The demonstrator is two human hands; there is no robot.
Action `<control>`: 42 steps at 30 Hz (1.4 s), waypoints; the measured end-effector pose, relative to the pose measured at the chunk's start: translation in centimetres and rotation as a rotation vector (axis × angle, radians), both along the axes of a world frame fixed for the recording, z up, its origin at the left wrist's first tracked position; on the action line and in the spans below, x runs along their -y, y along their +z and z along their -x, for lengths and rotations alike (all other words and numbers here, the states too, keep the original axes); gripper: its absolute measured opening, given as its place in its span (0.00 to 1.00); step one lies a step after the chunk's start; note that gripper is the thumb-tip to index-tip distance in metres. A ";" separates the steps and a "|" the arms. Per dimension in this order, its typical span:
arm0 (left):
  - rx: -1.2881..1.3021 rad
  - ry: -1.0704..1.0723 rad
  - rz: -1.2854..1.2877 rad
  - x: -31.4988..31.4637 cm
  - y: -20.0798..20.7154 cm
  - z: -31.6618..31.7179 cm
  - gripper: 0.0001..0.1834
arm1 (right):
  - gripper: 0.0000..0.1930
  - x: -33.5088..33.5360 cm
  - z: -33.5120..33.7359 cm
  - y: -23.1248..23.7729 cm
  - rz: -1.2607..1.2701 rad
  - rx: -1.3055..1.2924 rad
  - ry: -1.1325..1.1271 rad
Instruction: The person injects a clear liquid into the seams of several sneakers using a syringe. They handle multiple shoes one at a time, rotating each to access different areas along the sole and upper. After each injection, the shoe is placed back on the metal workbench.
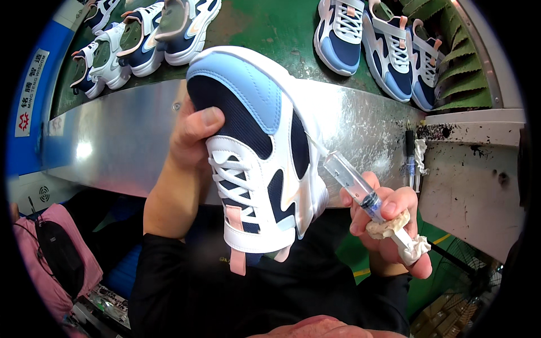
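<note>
My left hand grips a sneaker by its toe end, thumb on the dark navy toe mesh. The shoe is white, navy and light blue with white laces and peach tabs; its heel end points toward me. In my right hand is a clear syringe with a dark plunger seal and tissue wrapped about its rear. The syringe's thin tip reaches the edge between the shoe's upper and its white sole. Whether the tip touches the shoe, and whether liquid comes out, I cannot make out.
A metal ledge runs across in front of me. Beyond it, a green conveyor carries several similar sneakers at left and right. Green curtain strips hang at the far right. A black-capped marker-like tool lies on the right ledge.
</note>
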State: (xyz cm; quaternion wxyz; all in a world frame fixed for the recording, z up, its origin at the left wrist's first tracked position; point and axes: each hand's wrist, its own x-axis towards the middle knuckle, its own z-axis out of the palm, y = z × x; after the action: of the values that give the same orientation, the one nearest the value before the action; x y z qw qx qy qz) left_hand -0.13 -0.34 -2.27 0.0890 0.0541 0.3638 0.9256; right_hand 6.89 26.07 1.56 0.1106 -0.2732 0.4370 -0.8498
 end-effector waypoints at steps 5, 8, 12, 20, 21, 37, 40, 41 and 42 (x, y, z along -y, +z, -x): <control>-0.076 -0.042 -0.076 0.1 -0.2 0.4 0.26 | 0.45 -0.8 -0.5 -1.3 -0.018 0.042 0.012; -0.052 -0.073 -0.122 0.1 -0.2 0.7 0.23 | 0.42 -1.4 -1.1 -1.2 -0.133 0.120 0.001; -0.039 -0.194 -0.246 0.5 -1.2 1.3 0.23 | 0.42 -1.6 -1.7 -2.0 -0.143 0.132 -0.008; 0.020 -0.033 -0.060 0.9 -2.9 2.0 0.21 | 0.40 -2.7 -3.6 -3.4 -0.117 0.203 0.023; 0.010 -0.057 -0.059 1.3 -3.1 2.4 0.21 | 0.40 -2.9 -3.9 -3.5 -0.117 0.209 0.025; 0.103 -0.184 -0.107 1.5 -3.2 4.5 0.22 | 0.44 -3.4 -7.3 -6.4 0.047 0.173 -0.066; 0.114 -0.193 -0.097 1.5 -3.4 4.5 0.22 | 0.36 -4.1 -7.6 -6.1 -0.020 0.237 -0.007; 0.117 -0.194 -0.092 1.5 -3.4 4.5 0.22 | 0.36 -4.2 -7.7 -6.2 -0.018 0.233 -0.006; 0.120 -0.194 -0.089 1.5 -3.4 4.5 0.22 | 0.36 -4.2 -7.7 -6.3 -0.014 0.227 -0.003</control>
State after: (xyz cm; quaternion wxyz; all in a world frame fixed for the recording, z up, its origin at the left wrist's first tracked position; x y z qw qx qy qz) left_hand -4.62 -1.89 -5.68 0.1973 0.0373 0.3096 0.9294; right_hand 14.59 30.26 -4.75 0.1601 -0.1738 0.4278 -0.8724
